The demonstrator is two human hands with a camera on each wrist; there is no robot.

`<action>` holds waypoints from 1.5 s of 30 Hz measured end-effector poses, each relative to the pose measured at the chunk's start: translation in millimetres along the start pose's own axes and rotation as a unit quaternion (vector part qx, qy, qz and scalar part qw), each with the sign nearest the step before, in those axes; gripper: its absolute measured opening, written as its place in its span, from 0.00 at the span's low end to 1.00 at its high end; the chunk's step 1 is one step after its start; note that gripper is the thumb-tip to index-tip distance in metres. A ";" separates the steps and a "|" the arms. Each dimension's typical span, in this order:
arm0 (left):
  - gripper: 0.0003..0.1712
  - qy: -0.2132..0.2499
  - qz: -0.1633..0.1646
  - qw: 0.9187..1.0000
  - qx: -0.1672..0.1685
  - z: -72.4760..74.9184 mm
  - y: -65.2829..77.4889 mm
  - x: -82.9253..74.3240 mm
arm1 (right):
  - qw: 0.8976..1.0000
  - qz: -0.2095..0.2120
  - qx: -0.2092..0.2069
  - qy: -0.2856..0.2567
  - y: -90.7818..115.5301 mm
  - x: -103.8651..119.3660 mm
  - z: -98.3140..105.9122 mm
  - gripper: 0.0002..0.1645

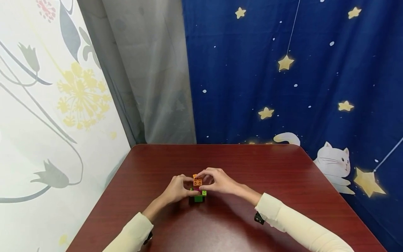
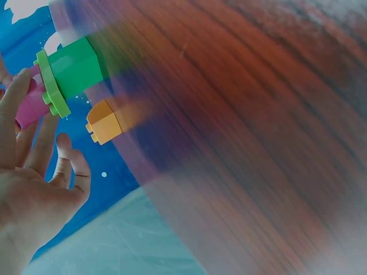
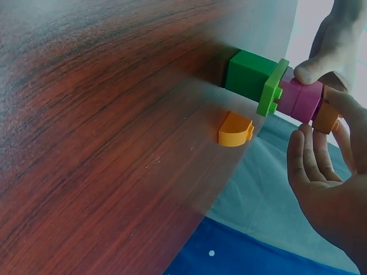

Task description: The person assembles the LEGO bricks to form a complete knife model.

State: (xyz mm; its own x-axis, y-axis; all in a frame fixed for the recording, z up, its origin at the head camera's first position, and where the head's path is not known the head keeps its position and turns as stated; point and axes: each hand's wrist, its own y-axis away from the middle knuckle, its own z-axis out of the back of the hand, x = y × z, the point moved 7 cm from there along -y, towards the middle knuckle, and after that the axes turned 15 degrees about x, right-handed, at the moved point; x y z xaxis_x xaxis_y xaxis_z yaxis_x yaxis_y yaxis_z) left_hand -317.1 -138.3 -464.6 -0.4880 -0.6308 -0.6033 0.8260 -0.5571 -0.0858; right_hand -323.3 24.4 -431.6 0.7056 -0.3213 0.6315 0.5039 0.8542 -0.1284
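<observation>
A small tower of toy building bricks stands upright on the table, both hands around its upper part. At its bottom is a green brick, with a lime-green plate on it. Above come pink bricks and, on top, an orange brick with its studs up. From the left, my left hand grips the pink bricks, its thumb lying against them. My right hand holds the orange brick from the right between thumb and index finger; its other fingers are off the tower.
Just behind the tower, a loose yellow-orange brick with a rounded side lies on the dark red wooden table. A grey curtain and a blue starry curtain hang beyond the far edge. A patterned white cloth is at left.
</observation>
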 end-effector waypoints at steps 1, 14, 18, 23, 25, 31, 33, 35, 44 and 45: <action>0.23 0.001 0.000 1.000 0.001 -0.1 -0.2 0.3 | 1.000 0.000 -0.001 0.000 -0.2 -0.2 -0.2 0.23; 0.22 -0.008 0.002 1.000 0.010 1.8 -1.1 -1.5 | 0.999 -0.006 -0.036 -0.011 -3.1 -6.2 -2.2 0.21; 0.23 -0.008 0.008 1.000 0.008 -0.1 0.0 -0.1 | 0.998 0.009 -0.054 -0.014 -3.5 -7.5 -6.1 0.21; 0.27 0.004 0.021 1.000 0.014 -3.6 1.4 3.3 | 0.998 0.012 -0.067 -0.013 -3.9 -12.0 -10.0 0.19; 0.28 0.005 0.024 1.000 0.015 -3.7 1.0 4.4 | 0.998 0.008 -0.067 -0.012 -4.1 -12.8 -9.3 0.19; 0.27 0.005 0.011 1.000 0.004 0.6 -2.4 5.2 | 0.998 -0.003 -0.058 -0.009 -7.7 -11.9 -3.1 0.19; 0.27 0.006 0.011 1.000 0.002 1.2 -2.3 5.9 | 0.998 -0.006 -0.053 -0.010 -9.2 -12.3 -2.8 0.19; 0.27 0.004 0.012 1.000 0.003 1.2 -1.7 6.2 | 0.999 -0.009 -0.049 -0.014 -10.0 -13.2 -3.7 0.19; 0.22 0.012 -0.006 1.000 0.010 0.7 -3.7 3.1 | 0.999 -0.011 -0.054 0.001 -9.3 -13.4 -4.8 0.21; 0.22 0.013 -0.006 1.000 0.010 0.5 -3.8 3.1 | 0.998 -0.012 -0.054 0.004 -9.2 -13.7 -5.0 0.21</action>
State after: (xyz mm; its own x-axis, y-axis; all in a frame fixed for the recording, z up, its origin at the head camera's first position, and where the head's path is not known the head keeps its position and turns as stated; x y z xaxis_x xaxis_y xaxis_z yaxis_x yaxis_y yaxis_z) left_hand -321.8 -138.4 -465.7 -0.4906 -0.6101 -0.6222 0.8139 -0.5759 -0.0769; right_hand -335.2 18.9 -442.9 0.6968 -0.3444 0.6292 0.5710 0.7973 -0.1960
